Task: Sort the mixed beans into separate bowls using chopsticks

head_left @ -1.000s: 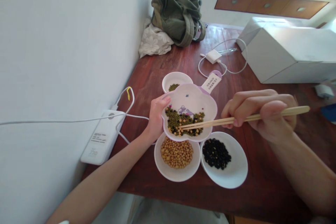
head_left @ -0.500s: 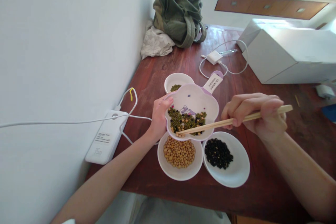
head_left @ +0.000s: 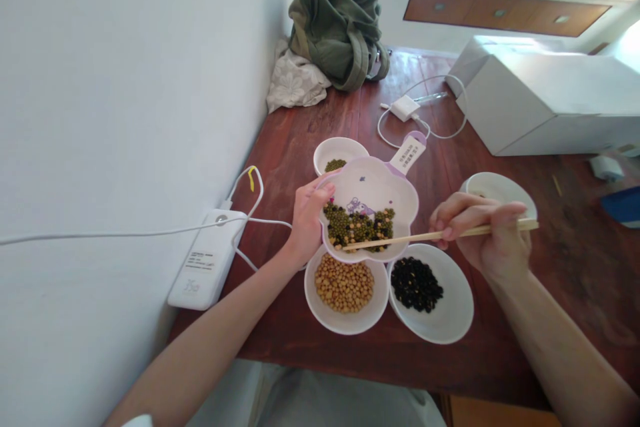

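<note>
Mixed beans: [head_left: 357, 227] in the handled dish [head_left: 375, 180], left of my right-hand grip, bunched on the dish's near side.
Chopsticks: [head_left: 420, 237] long axis runs sideways, leftward from that grip; tips down at the beans by the near rim. Can't tell from here if a bean is pinched.
Nearer hand: left, right beside the beans; the right reaches only by stick length.
Right hand: [head_left: 480, 230] fingers closed round the chopsticks.
Left hand: [head_left: 307, 220] grasping the dish rim, thumb over the edge; dish handle points away, far right of this grip.
Yellow beans: [head_left: 345, 283] in a bowl below the dish's near edge, nearer me than the left grip; dish-bowl contact I can't confirm.
Black beans: [head_left: 417, 285] in a bowl nearer me and left of the right grip.
</note>
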### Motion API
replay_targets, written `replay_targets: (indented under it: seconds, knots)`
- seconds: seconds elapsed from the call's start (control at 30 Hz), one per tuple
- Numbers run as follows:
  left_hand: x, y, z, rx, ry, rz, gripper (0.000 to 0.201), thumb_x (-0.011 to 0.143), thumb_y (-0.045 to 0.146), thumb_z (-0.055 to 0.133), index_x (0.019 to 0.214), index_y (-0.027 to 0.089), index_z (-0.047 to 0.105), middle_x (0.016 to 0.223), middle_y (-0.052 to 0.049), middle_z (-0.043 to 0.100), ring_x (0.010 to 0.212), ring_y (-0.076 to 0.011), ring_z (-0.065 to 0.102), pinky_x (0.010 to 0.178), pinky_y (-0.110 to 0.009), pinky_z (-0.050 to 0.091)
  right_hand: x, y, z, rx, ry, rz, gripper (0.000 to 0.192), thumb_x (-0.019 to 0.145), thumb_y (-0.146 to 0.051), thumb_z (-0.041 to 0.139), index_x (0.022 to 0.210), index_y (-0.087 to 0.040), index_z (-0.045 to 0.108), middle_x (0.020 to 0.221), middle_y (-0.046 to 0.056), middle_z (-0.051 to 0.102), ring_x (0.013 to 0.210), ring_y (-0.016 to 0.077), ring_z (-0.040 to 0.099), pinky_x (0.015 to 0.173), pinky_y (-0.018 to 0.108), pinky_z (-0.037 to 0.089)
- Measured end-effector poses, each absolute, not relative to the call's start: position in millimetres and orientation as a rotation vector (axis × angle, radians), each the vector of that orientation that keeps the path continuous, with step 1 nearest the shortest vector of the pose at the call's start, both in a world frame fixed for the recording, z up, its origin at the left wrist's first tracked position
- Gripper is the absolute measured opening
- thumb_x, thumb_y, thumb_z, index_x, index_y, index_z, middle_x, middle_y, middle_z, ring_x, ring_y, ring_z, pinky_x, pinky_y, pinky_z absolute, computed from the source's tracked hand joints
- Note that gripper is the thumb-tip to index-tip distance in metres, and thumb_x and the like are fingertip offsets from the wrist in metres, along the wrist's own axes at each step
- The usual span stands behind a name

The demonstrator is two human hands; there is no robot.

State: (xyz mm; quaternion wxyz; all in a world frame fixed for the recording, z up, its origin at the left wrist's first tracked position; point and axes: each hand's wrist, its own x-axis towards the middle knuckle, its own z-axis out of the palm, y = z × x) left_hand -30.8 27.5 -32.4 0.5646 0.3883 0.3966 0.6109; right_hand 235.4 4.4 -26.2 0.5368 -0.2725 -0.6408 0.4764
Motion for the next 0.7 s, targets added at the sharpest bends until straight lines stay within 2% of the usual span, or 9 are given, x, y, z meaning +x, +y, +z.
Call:
replay_targets:
  seconds: [0.17, 0.3, 0.5, 0.7]
  knots:
    - [-30.8, 28.8, -33.2, 0.916, 0.944, 1.439, 0.029, 0.080, 0.046, 0.075, 0.090, 0.019, 0.083, 0.091, -0.006, 0.078, 0.102, -0.0287, 0.070, 0.077, -0.033, 0.056, 237.4, 8.9, -20.2, -0.649, -1.549, 1.129, 0.060, 0.110, -0.046, 0.038, 0.085, -0.018, 0.084, 0.081, 0.010, 0.070, 0.059, 0.0169, 0.066, 0.045, 0.028, 0.053]
    - [-30.8, 28.5, -32.9, 0.921, 0.897, 1.454, 0.025, 0.082, 0.042, 0.074, 0.090, 0.020, 0.084, 0.090, -0.005, 0.078, 0.085, -0.0227, 0.070, 0.073, -0.031, 0.054, 240.5, 24.7, -4.3, -0.547, -1.695, 1.106, 0.059, 0.110, -0.037, 0.037, 0.086, -0.012, 0.085, 0.079, 0.015, 0.072, 0.063, 0.0207, 0.070, 0.044, 0.029, 0.051]
    - [-29.2, 27.2, -30.2, 0.848, 0.868, 1.500, 0.018, 0.082, 0.034, 0.075, 0.089, 0.020, 0.084, 0.091, -0.001, 0.079, 0.075, -0.0161, 0.068, 0.067, -0.026, 0.053, 243.3, 32.1, 18.8, -0.575, -1.910, 0.936, 0.060, 0.110, -0.045, 0.039, 0.081, -0.019, 0.084, 0.075, 0.010, 0.073, 0.061, 0.0208, 0.070, 0.049, 0.033, 0.053]
    - [-29.4, 27.3, -30.6, 0.849, 0.858, 1.523, 0.013, 0.082, 0.031, 0.076, 0.086, 0.022, 0.085, 0.090, -0.001, 0.079, 0.084, -0.0191, 0.071, 0.071, -0.027, 0.055, 242.3, 25.3, 19.0, -0.588, -1.930, 0.857, 0.061, 0.110, -0.047, 0.038, 0.080, -0.021, 0.084, 0.075, 0.009, 0.073, 0.060, 0.0219, 0.071, 0.048, 0.036, 0.052]
